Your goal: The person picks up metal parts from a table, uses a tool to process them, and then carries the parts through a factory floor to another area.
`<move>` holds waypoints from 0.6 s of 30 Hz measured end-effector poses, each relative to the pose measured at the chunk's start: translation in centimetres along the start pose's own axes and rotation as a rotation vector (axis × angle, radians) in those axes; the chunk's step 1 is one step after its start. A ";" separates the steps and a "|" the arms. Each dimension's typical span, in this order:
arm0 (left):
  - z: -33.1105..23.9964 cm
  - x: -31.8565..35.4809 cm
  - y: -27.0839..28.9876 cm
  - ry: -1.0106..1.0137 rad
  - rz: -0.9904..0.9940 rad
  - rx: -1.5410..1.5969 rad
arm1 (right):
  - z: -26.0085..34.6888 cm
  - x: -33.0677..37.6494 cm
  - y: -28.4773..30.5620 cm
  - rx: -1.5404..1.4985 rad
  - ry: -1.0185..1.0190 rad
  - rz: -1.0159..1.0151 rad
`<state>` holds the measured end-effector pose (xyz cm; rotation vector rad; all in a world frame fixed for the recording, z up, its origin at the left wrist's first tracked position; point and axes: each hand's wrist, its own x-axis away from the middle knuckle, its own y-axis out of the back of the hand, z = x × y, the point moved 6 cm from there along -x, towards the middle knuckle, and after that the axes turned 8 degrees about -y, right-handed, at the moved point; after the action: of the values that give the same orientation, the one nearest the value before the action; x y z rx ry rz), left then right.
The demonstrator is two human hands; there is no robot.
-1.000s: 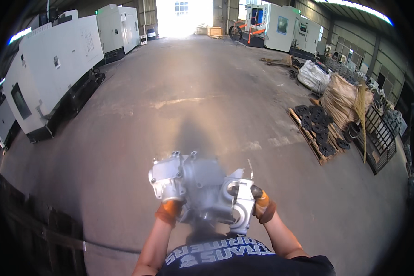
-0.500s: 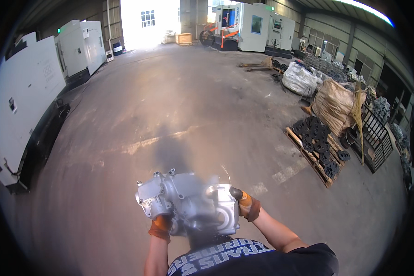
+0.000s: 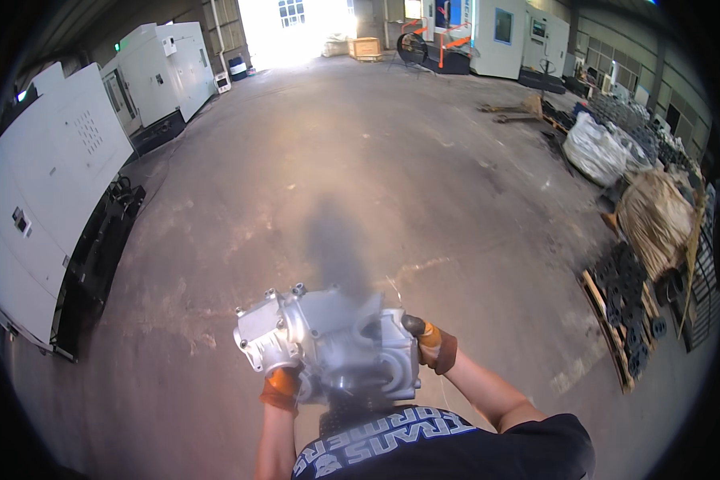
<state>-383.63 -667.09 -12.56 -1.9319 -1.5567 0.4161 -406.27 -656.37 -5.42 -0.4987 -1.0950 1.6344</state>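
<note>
A silver-grey cast metal housing with round openings and bolt lugs is held up in front of my body. My left hand, in an orange work glove, grips it from below at its left side; most of those fingers are hidden behind the metal. On the opposite side my right hand, in an orange glove with dark fingertips, is wrapped round the edge. A hazy smear covers the middle of the housing, so its centre is unclear.
White machine cabinets line the left. At the right a wooden pallet carries black ring-like parts, beside a tan bulk bag and a white sack. A wooden crate stands near the bright doorway.
The surroundings have shifted to the right in view, and the pallet with black parts sits lower and farther right. Both hands keep hold of the housing, which stays before my body.
</note>
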 end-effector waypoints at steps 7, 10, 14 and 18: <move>-1.1 -30.9 0.3 -0.499 0.219 -0.691 | 17.2 -23.6 6.7 -0.010 -0.015 0.112; 0.8 -42.6 -3.7 -0.007 0.087 0.265 | 25.2 -30.5 8.7 0.062 0.040 0.027; 0.1 -58.8 -7.3 -0.015 0.296 0.314 | 36.1 -41.4 10.8 0.122 0.100 0.103; -1.3 -72.5 -10.8 0.053 0.030 0.157 | 46.1 -53.7 17.4 0.040 0.094 -0.091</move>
<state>-409.76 -735.56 -14.32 -1.8330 -1.4197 0.4808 -431.86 -724.56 -8.14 -0.4872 -0.9992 1.5352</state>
